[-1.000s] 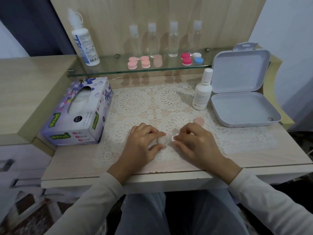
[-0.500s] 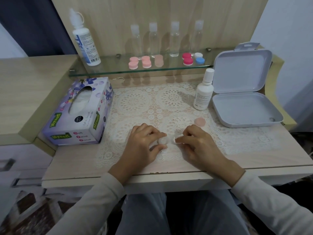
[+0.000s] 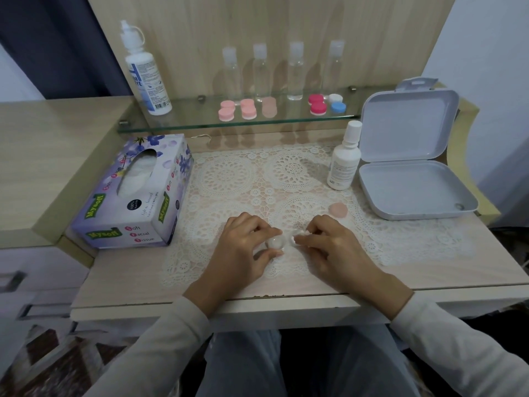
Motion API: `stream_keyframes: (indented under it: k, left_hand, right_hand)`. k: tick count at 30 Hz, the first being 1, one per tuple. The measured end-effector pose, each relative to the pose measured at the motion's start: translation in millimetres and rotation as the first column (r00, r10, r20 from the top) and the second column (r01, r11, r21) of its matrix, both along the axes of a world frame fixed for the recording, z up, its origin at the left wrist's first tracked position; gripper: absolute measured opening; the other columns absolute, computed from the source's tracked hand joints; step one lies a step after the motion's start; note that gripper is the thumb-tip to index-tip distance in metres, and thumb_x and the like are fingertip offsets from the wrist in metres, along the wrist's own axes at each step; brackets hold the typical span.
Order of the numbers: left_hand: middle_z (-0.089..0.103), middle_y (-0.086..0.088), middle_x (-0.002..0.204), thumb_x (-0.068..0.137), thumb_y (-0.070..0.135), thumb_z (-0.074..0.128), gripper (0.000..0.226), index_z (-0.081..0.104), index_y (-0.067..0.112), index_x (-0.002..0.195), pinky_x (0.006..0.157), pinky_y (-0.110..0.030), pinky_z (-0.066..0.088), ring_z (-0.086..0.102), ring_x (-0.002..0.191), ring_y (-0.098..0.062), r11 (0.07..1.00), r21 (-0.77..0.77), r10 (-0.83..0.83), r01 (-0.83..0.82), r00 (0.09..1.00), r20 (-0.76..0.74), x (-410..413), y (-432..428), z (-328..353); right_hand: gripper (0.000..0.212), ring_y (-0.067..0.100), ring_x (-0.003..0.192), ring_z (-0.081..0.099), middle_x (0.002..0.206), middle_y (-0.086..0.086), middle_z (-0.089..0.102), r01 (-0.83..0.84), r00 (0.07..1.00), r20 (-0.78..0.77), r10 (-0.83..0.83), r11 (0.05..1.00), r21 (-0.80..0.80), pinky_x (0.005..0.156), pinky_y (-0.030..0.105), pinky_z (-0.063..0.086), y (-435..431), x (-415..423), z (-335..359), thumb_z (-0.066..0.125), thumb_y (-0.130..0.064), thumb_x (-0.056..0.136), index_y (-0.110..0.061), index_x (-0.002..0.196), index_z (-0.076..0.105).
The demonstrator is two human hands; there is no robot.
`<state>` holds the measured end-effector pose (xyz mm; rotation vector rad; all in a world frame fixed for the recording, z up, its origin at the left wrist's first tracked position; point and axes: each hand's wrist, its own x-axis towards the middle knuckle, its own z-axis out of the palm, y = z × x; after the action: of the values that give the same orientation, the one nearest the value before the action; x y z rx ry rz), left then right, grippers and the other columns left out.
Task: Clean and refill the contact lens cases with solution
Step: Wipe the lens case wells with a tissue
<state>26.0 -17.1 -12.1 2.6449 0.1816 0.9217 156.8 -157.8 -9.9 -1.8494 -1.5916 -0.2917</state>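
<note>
A clear contact lens case (image 3: 277, 242) lies on the lace mat (image 3: 234, 179) near the table's front. My left hand (image 3: 243, 250) pinches its left well between thumb and forefinger. My right hand (image 3: 329, 247) pinches a small white piece at the case's right well (image 3: 297, 239), fingers curled; what the piece is I cannot tell. A loose peach cap (image 3: 338, 210) lies on the mat behind my right hand. A small white solution bottle (image 3: 343, 161) stands upright at the mat's back right.
A tissue box (image 3: 134, 193) sits left of the mat; an open grey plastic box (image 3: 412, 179) sits at right. On the glass shelf (image 3: 237, 121) stand a large solution bottle (image 3: 146, 73), several clear bottles (image 3: 294, 73), pink cases (image 3: 237, 108), a red case (image 3: 317, 104) and a blue-and-white case (image 3: 337, 103).
Both hands stay on the case in nearly the same place; the fingers of my right hand have shifted slightly at the right well.
</note>
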Motion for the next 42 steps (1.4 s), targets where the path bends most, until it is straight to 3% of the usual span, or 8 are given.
stream_keyframes:
  k: [8,20,25,28,31,35,39,42]
  left_hand:
    - [0.061,-0.001,0.078,0.074,0.035,0.064,0.031,0.071,0.009,0.089,0.075,-0.023,0.034,0.046,0.078,-0.008,1.0,0.009,0.006,-0.006,1.0,-0.007,0.1,-0.4,1.3]
    - [0.062,0.007,0.079,0.075,0.043,0.056,0.03,0.071,0.019,0.087,0.085,-0.03,0.022,0.047,0.08,-0.006,0.993,0.076,0.093,-0.085,0.99,-0.105,-2.1,-3.4,4.7]
    - [0.064,0.008,0.079,0.074,0.051,0.053,0.038,0.072,0.021,0.086,0.081,-0.026,0.02,0.044,0.081,-0.002,0.998,0.02,0.059,-0.056,0.989,-0.134,1.2,-0.2,12.6]
    - [0.062,0.012,0.081,0.071,0.057,0.051,0.044,0.072,0.022,0.088,0.081,-0.03,0.023,0.047,0.082,-0.001,0.995,-0.056,0.08,-0.088,0.988,-0.132,1.5,5.8,19.3]
    - [0.058,0.019,0.078,0.067,0.059,0.053,0.047,0.072,0.022,0.088,0.081,-0.034,0.036,0.053,0.079,-0.004,0.973,-0.192,0.106,-0.129,0.986,-0.126,-1.1,12.4,29.1]
    - [0.066,0.015,0.083,0.069,0.044,0.073,0.028,0.071,0.022,0.088,0.07,-0.008,0.037,0.055,0.075,0.005,0.897,-0.418,0.094,-0.147,0.985,-0.146,-2.5,15.6,42.4]
    - [0.07,0.008,0.081,0.074,0.026,0.073,0.011,0.072,0.021,0.084,0.065,-0.009,0.041,0.059,0.072,-0.001,0.737,-0.662,0.028,-0.138,0.984,-0.174,-0.9,12.1,51.9]
    - [0.072,0.006,0.083,0.075,0.023,0.073,0.009,0.073,0.019,0.083,0.078,-0.023,0.05,0.064,0.082,-0.013,0.669,-0.734,-0.024,-0.119,0.983,-0.181,0.8,9.8,57.8]
  right_hand:
    - [0.019,0.023,0.061,0.056,0.073,0.01,0.056,0.024,0.998,-0.054,-0.024,1.0,0.007,0.057,0.021,0.042,-1.9,-3.0,-4.2,0.072,0.006,0.068,-0.002,0.086,0.07]
    - [0.005,0.019,0.065,0.05,0.074,0.005,0.055,0.001,0.999,-0.051,-0.002,1.0,-0.023,0.063,0.018,0.034,2.7,-3.4,2.4,0.062,-0.003,0.071,-0.005,0.075,0.065]
    - [0.005,-0.001,0.068,0.05,0.076,-0.01,0.052,0.057,0.92,-0.389,-0.05,0.998,0.005,0.063,0.007,0.035,-1.0,-0.9,10.5,0.066,-0.011,0.078,-0.014,0.078,0.07]
    - [0.022,0.003,0.076,0.055,0.08,-0.005,0.057,0.134,0.785,-0.616,-0.067,0.989,0.064,0.071,0.008,0.039,-5.6,4.3,24.4,0.071,-0.009,0.077,-0.03,0.073,0.067]
    - [0.023,0.01,0.074,0.056,0.08,0.0,0.06,0.157,0.74,-0.671,-0.047,0.982,0.104,0.071,0.014,0.042,-11.4,9.2,36.2,0.072,-0.01,0.075,-0.031,0.072,0.066]
    - [0.022,0.009,0.066,0.059,0.072,-0.003,0.066,0.065,0.699,-0.714,-0.018,0.997,0.038,0.066,0.016,0.046,-14.7,8.6,42.9,0.072,-0.002,0.074,-0.023,0.068,0.068]
    - [0.027,0.009,0.065,0.062,0.068,-0.011,0.067,0.034,0.728,-0.685,0.003,0.999,0.041,0.067,0.018,0.049,-10.7,0.8,42.9,0.073,-0.001,0.072,-0.026,0.065,0.066]
    - [0.009,0.005,0.084,0.061,0.097,-0.011,0.066,0.004,0.824,-0.564,0.052,0.995,0.097,0.074,0.015,0.048,-6.1,-2.4,47.6,0.073,-0.016,0.069,-0.025,0.07,0.069]
